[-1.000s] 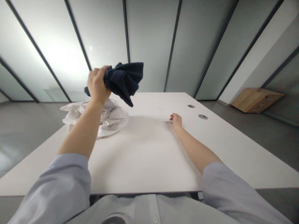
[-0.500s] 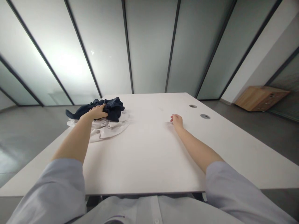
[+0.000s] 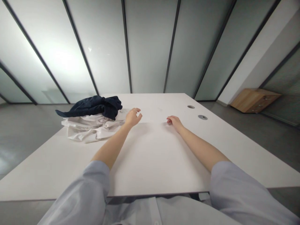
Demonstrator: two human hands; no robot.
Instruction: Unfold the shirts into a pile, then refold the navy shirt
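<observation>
My left hand [image 3: 133, 117] hovers above the table just right of the clothes pile, fingers apart and holding nothing. Over the middle of the table is my right hand [image 3: 174, 122], its fingers curled inward; whether anything is in them cannot be made out. A crumpled dark navy garment [image 3: 91, 106] lies on top of the pile at the left. Under it are rumpled white garments [image 3: 89, 129], whose right end is partly hidden behind my left hand.
The white table [image 3: 159, 162] stretches out in front of me. Two round cable grommets [image 3: 202, 117] are set into its right side. A wooden drawer cabinet [image 3: 254, 100] stands on the floor at the right. Frosted glass panels [image 3: 150, 47] form the far wall.
My left hand has let go of the navy garment and moved right, off the pile. The garment now lies spread a little more to the left. My right hand has barely shifted.
</observation>
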